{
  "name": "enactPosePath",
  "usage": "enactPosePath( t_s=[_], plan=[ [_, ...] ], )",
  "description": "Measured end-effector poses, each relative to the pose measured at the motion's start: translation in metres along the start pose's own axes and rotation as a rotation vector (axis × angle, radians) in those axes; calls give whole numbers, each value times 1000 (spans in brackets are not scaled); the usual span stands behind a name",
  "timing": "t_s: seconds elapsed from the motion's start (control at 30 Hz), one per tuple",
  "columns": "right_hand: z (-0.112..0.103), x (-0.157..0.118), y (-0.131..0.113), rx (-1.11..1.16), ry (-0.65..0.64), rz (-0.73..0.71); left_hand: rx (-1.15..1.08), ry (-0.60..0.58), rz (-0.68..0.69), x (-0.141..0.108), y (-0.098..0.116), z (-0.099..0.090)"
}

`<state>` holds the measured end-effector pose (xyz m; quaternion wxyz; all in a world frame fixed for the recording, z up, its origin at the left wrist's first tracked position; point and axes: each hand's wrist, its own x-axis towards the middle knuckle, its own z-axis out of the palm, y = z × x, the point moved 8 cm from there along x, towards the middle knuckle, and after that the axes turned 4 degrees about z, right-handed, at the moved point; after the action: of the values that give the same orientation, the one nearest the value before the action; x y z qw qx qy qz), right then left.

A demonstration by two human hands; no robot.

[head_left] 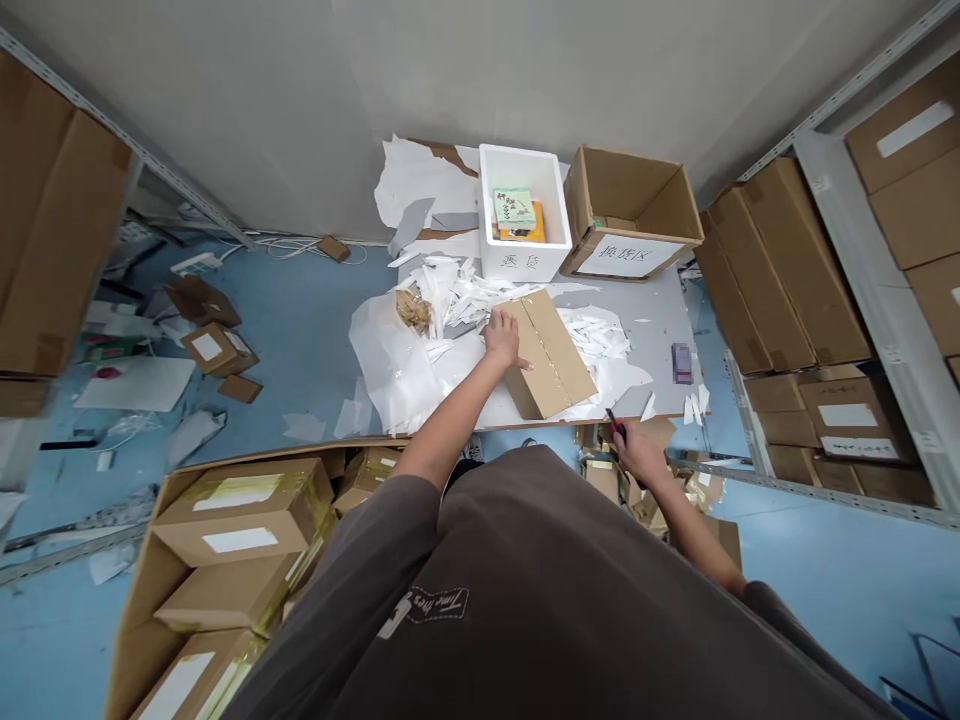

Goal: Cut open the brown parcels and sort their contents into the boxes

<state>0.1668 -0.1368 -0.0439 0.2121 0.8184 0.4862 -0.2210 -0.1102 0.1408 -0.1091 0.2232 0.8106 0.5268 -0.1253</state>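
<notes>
A closed cardboard box (pixel 551 350) lies tilted on the worktable, a seam with glossy tape running along its upper face. My left hand (pixel 502 338) grips the box at its left side, thumb stretched over the cardboard. Just off the table's front edge, my right hand (pixel 641 450) is closed round a red and black utility knife (pixel 618 426), its dark tip pointing up toward the near corner of the box. White paper scraps (pixel 600 335) spread around and beneath the box. A translucent plastic bag (pixel 390 365) lies left of my left hand.
Behind the box stand a white foam bin (pixel 525 262) with small packages and an open carton (pixel 630 255) with a paper label. A purple packet (pixel 682 363) lies at the table's right. Cartons fill a large box (pixel 161 545) at lower left; shelves (pixel 892 330) flank the right.
</notes>
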Motion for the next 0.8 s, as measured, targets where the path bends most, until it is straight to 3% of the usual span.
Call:
enactPosePath(
  t_s=[0.17, 0.3, 0.47, 0.53, 0.7, 0.8],
  plan=[
    [6, 54, -29, 546, 124, 99, -19, 20, -53, -22, 8, 2],
    [13, 103, -47, 869, 222, 157, -9, 53, -201, -50, 13, 9],
    [17, 147, -55, 1250, 176, -31, 17, 51, -424, -82, 18, 19],
    [13, 160, -58, 1302, 164, -96, 9, 44, -481, -90, 21, 23],
    [0, 202, -62, 1192, 162, -87, -42, 70, -611, -100, 28, 26],
    [-5, 228, -70, 1134, 122, -141, -68, 122, -553, -94, 36, 17]
  ],
)
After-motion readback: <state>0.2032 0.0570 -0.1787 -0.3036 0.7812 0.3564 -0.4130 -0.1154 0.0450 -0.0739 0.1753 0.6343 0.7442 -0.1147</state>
